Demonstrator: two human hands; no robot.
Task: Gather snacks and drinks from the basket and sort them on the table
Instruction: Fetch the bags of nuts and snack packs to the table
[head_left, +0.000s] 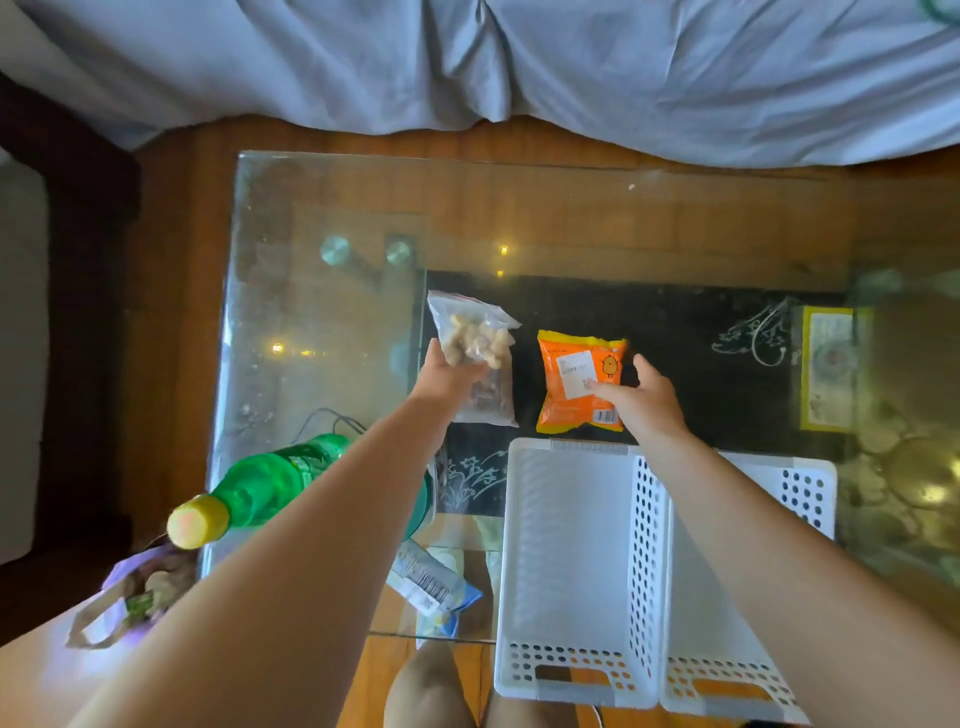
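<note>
leftmost, lying on its side at the bench (322, 218) edge: green bottle (270, 480) with yellow cap, half hidden under the left forearm, cap jutting past the glass. likely to roll off if that arm nudges it. below it, off the bench: purple bag (130, 592). nearer the middle, at the near edge: blue-and-white packet (431, 587), partly under the arm.

further in, left hand (449, 376) closed around the lower part of a clear bag of nuts (478, 353), soft, crumpled, pale lumps inside; resting on the bench or just above it, cannot tell which. loose film, so a slip from the fingers seems possible if lifted by one corner.

just beside, apart from it: orange snack packet (579, 382), puffed, glossy, white label and barcode, flat on the dark patterned panel. right hand (644, 400) spread wide, thumb laid on the packet, fingers beyond its right edge, not closed on it. smooth glass underneath, so a push could skate it into the nut bag.

nearest, right of centre: white perforated basket (582, 561), two compartments, looking bare inside, overhanging the near edge; a knock from the right forearm could tip it.
</note>
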